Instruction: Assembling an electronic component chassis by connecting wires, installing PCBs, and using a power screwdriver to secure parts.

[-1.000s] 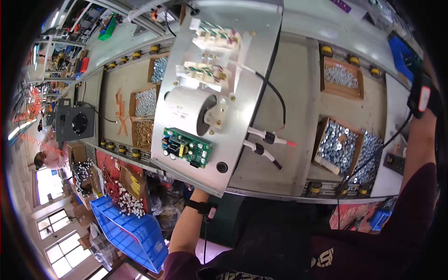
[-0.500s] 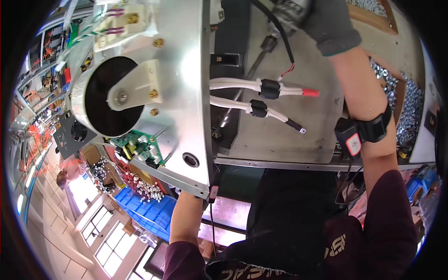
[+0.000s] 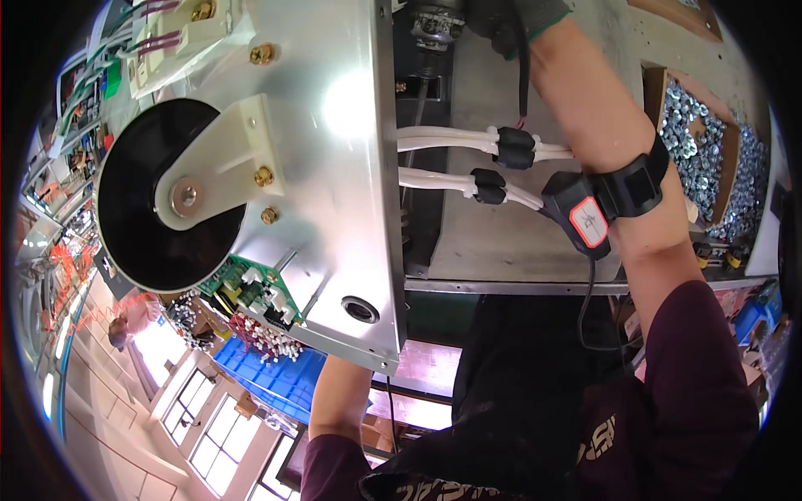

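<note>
My right hand (image 3: 505,25), in a dark grey glove, is partly cut off by the top edge. It is closed round a power screwdriver (image 3: 437,29) with a silvery head and a long thin bit. That bit points down beside the upright metal panel (image 3: 334,150) of a unit. Under my right forearm run two white cables (image 3: 443,138) with black ferrite cores (image 3: 515,148). A black cable (image 3: 524,75) hangs beside the glove. My left forearm rises from below to the panel's lower edge; the left hand is hidden behind it.
On the panel sit a black round part (image 3: 134,200) under a white bracket and a green circuit board (image 3: 259,284). Cardboard boxes of metal fasteners (image 3: 693,142) stand at the right. A blue bin (image 3: 271,367) lies lower left. A person (image 3: 134,321) is far left.
My right hand and the power screwdriver have moved left, closer to the panel, and the bit now stands steeper. My right forearm now covers the cable ends. The panel appears shifted slightly right.
</note>
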`<state>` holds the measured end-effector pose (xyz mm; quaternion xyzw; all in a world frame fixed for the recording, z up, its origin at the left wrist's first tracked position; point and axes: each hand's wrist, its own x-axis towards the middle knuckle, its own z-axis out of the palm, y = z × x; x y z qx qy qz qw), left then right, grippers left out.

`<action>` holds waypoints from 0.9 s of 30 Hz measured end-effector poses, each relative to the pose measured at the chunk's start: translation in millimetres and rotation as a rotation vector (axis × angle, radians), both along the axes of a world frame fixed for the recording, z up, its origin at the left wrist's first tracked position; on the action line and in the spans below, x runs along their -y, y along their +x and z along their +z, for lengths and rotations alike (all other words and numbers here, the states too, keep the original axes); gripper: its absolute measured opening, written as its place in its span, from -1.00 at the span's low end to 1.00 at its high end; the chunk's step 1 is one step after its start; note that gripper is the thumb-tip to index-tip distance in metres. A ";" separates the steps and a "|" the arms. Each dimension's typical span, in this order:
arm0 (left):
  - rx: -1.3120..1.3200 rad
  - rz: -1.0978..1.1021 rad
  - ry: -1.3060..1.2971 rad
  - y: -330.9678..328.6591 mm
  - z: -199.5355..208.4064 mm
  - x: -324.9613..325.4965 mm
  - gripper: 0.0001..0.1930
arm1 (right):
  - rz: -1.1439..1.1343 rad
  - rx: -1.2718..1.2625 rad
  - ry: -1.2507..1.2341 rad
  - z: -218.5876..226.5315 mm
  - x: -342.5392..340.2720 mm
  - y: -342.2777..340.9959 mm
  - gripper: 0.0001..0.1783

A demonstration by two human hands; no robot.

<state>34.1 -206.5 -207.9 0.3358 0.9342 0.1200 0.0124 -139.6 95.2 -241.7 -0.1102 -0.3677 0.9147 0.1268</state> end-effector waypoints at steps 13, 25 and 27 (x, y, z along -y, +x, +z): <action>0.019 -0.006 -0.014 2.5 3.7 6.7 -0.64 | 0.129 0.029 -0.337 -0.4 3.8 10.4 -0.75; -0.010 -0.027 0.017 3.5 -2.5 8.0 -0.63 | 0.104 0.102 -0.191 -11.0 3.7 4.5 -0.77; -0.014 -0.035 0.022 5.9 -3.1 10.5 -0.63 | -0.132 0.098 0.142 -19.3 6.6 -2.7 -0.75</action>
